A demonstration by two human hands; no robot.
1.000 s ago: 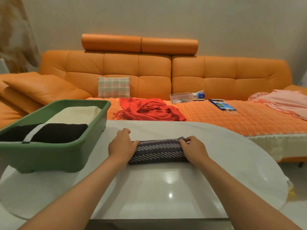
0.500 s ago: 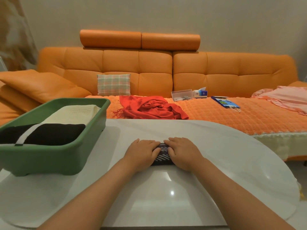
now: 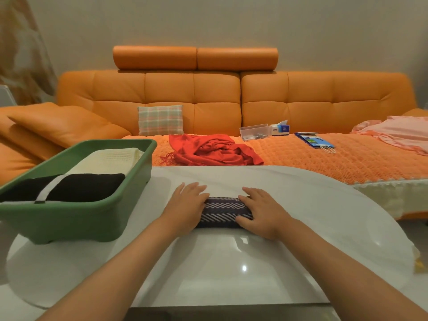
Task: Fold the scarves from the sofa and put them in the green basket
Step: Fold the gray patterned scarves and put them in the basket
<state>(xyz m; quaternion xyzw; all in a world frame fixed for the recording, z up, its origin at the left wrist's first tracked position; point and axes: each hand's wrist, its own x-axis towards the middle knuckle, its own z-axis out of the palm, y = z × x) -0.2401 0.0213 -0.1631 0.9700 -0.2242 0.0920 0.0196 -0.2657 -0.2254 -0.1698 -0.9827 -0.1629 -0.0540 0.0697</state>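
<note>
A folded dark scarf with white stripes (image 3: 224, 210) lies on the white table (image 3: 231, 262). My left hand (image 3: 185, 205) lies flat on its left end, fingers spread. Over its right end rests my right hand (image 3: 259, 210), also flat, the thumb at the near edge. The green basket (image 3: 76, 218) stands at the table's left and holds a folded black scarf with a white band (image 3: 81, 188) and a folded cream scarf (image 3: 108, 159). A crumpled red scarf (image 3: 213, 150) lies on the orange sofa (image 3: 231, 105) behind the table.
On the sofa seat are a plaid cushion (image 3: 161, 120), a clear plastic box (image 3: 253, 132), a tissue box (image 3: 280, 128), a blue packet (image 3: 315, 141) and pink cloth (image 3: 398, 133) at the far right. Orange cushions (image 3: 58, 123) lie at the left.
My hands came together at the scarf's middle, then slid apart to its ends, pressing it flat. The scarf stays on the table.
</note>
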